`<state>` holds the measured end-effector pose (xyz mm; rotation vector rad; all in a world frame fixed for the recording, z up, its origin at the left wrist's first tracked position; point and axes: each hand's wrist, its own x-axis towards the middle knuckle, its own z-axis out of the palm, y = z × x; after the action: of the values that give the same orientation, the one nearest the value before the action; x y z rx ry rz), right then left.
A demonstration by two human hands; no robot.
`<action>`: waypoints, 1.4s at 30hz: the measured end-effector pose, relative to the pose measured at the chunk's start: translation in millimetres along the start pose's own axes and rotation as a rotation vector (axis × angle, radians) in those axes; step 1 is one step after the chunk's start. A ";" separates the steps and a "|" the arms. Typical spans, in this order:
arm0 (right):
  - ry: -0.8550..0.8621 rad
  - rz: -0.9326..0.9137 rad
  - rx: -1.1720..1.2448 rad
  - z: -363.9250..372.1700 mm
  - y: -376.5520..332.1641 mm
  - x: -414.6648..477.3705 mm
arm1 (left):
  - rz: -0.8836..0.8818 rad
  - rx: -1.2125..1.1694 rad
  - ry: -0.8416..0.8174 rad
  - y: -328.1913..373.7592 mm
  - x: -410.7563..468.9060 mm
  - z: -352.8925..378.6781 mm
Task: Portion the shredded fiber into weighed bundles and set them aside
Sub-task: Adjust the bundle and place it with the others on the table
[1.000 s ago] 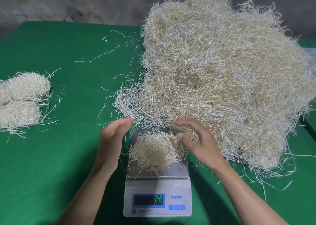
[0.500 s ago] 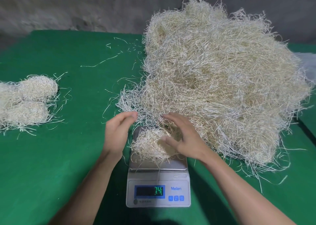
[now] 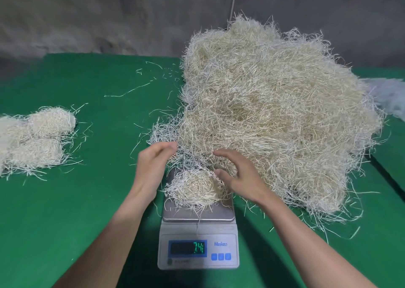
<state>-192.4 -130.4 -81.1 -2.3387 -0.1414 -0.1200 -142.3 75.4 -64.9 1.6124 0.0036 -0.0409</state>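
Since a second ago my right hand (image 3: 238,178) has slid in from the 3 o'clock side until its thumb touches the wad (image 3: 195,189) on the scale (image 3: 197,215), and the display (image 3: 188,247) has gone from what looked like 14 to 74; over the last half second both have stayed as they were. My right hand is spread wide and cupped, fingers curved over the far edge of the wad, gripping nothing that I can see. My left hand (image 3: 151,167) stands on edge at the wad's 10 o'clock, fingers close together with the tips in the loose strands at the fringe of the heap (image 3: 274,116); I cannot tell whether they pinch any. The wad lies between my hands, nearer the right one, on the far half of the pan. It is a rough ball, a little wider from 9 to 3 o'clock, so I judge a scoop from both sides would lift it. The heap rises from 12 to 3 o'clock, and its near strands trail onto the pan, which could skew the reading. The finished bundles (image 3: 37,141) lie well apart at 9 o'clock, so I would carry the wad that way. The table (image 3: 98,200) is covered in green felt strewn with stray strands, and a bare grey wall (image 3: 109,14) stands behind it.
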 end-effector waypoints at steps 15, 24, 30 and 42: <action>0.381 0.145 -0.580 -112.6 27.4 156.1 | 0.044 0.127 -0.118 41.5 76.0 62.4; 0.242 0.029 -0.546 -113.2 63.2 221.7 | 0.074 0.426 -0.265 65.3 155.3 128.5; 0.477 -0.279 -0.161 -141.6 15.2 231.3 | 0.291 0.204 -0.199 85.3 181.5 157.8; 0.137 -0.143 0.138 -153.5 25.1 223.2 | -0.173 -0.476 -0.305 103.8 211.2 147.6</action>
<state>25.2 -243.3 36.8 -2.1734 -0.2415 -0.3298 68.1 -81.2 26.6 1.1142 -0.0775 -0.3915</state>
